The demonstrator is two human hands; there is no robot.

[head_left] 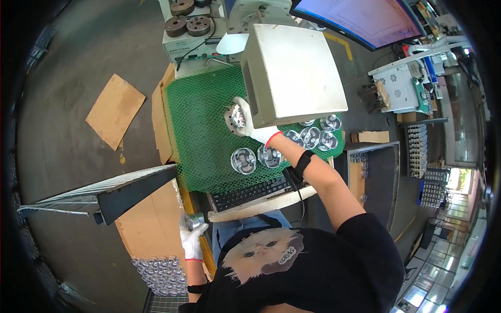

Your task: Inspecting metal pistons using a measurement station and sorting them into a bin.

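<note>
Both my hands wear white gloves with red cuffs. Low on the left, beside the workbench edge, my left hand (192,239) is closed round a shiny metal piston (195,221). My right hand (251,125) reaches over the green mesh mat (201,141) and grips another piston (238,116). That piston is at a round brown metal fixture with holes (229,124); whether it rests fully on it I cannot tell. Nearer to me, two pistons (243,161) stand on the mat, one partly behind my right forearm. Several more pistons (311,138) are grouped to the right.
A big cream machine housing (297,73) overhangs the mat. A keyboard (250,194) lies along the near edge, and a monitor (365,21) stands at the upper right. Rows of pistons (162,275) sit at lower left, near a grey metal rack (130,193). Cardboard (116,112) lies on the floor.
</note>
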